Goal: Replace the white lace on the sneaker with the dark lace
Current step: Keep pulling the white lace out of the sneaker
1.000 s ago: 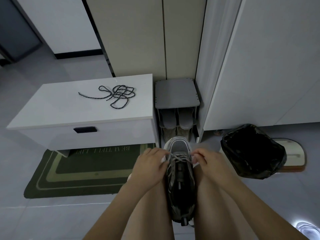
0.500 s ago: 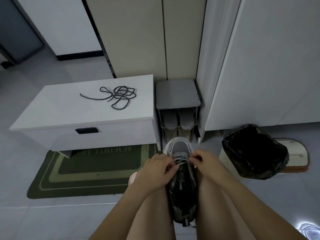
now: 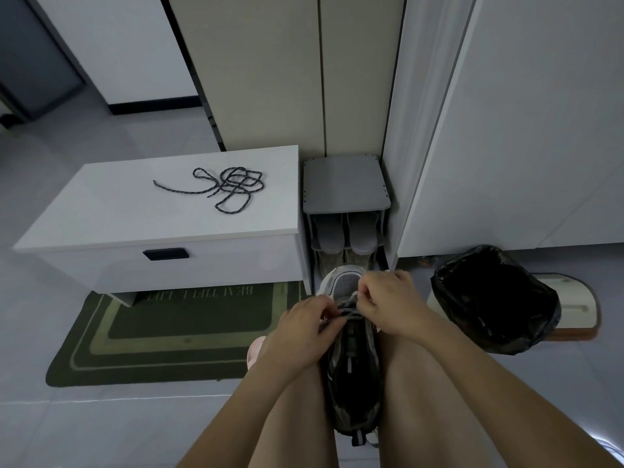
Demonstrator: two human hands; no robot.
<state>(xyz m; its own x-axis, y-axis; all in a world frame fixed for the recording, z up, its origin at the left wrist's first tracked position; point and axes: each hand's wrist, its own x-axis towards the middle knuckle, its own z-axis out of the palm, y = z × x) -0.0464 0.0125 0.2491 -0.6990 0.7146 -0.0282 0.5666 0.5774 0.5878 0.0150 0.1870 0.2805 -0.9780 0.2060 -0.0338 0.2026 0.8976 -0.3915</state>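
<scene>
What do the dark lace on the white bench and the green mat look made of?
The dark lace looks like braided cord, matte, with pale flecks along its strand. The mat seems woven textile, dull green without shine; its weave is too small to confirm.

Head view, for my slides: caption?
Left hand and right hand pinch the white lace on the sneaker; dark lace lies on the bench.

The sneaker (image 3: 353, 366) lies between the person's legs. The left hand (image 3: 300, 336) is at its left, the right hand (image 3: 393, 307) at its right, both pinching the sneaker's lace (image 3: 348, 312). The loose lace (image 3: 233, 187) lies on the surface (image 3: 128, 211), behind and left. A shoe rack (image 3: 346, 184) stands right of the surface.
</scene>
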